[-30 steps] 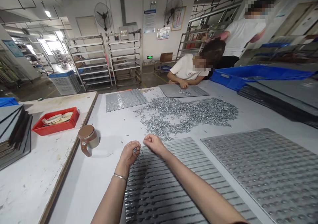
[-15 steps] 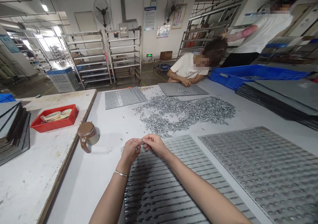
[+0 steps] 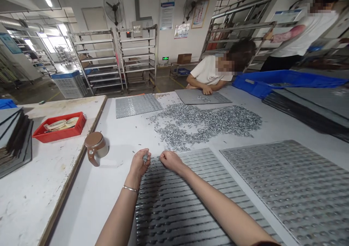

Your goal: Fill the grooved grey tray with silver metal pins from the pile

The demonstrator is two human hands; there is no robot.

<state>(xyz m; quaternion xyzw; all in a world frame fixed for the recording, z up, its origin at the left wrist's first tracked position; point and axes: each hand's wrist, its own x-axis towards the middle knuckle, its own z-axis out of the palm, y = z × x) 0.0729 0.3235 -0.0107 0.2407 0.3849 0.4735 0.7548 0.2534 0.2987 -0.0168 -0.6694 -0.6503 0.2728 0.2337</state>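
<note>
My left hand (image 3: 141, 161) is curled around several small silvery metal pieces (image 3: 145, 158), which show between thumb and fingers. It hovers at the far left corner of a grey ridged board (image 3: 185, 202) lying in front of me. My right hand (image 3: 171, 160) is closed, its fingertips down at the board's far edge; whatever they pinch is hidden. Beyond both hands spreads a large pile of the same metal pieces (image 3: 209, 124) on the white table (image 3: 120, 140). Dark gaps run between the board's rows, and shiny bumps line its left side.
A brown-lidded mug (image 3: 101, 147) stands at left, near a red tray (image 3: 60, 133). Another bumpy board (image 3: 294, 180) lies to the right. Across the table a person (image 3: 209, 73) leans over a grey board (image 3: 188, 97). Stacked boards (image 3: 305, 111) and a blue crate (image 3: 251, 87) sit at right.
My hands have parted: the left drew back slightly left, the right moved a little right and down to the board's edge. The standing person at the back has shifted right in view.
</note>
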